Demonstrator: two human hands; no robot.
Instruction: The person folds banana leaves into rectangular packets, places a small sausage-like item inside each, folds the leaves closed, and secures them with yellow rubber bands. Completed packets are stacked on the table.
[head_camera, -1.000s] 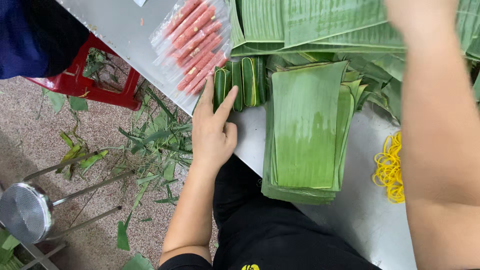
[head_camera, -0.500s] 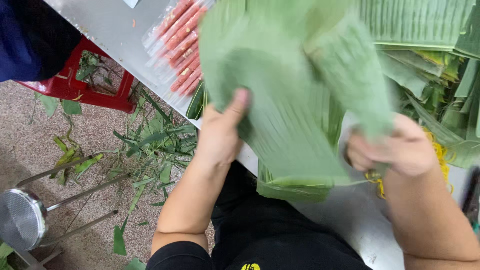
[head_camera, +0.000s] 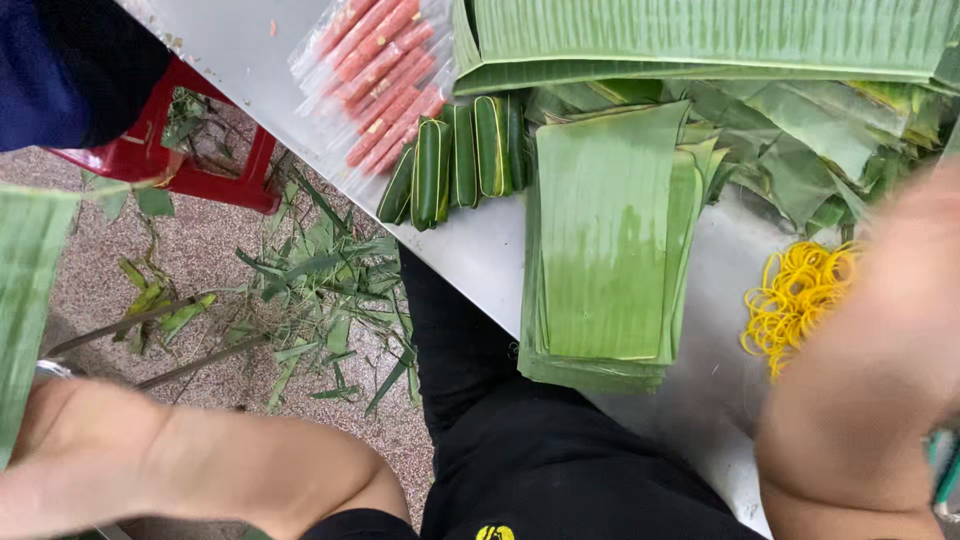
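Left hand (head_camera: 60, 440) low at left edge, gripping a green leaf strip (head_camera: 25, 300) out over the floor; right hand (head_camera: 880, 380) blurred near yellow rubber bands (head_camera: 795, 300), fingers can't tell.
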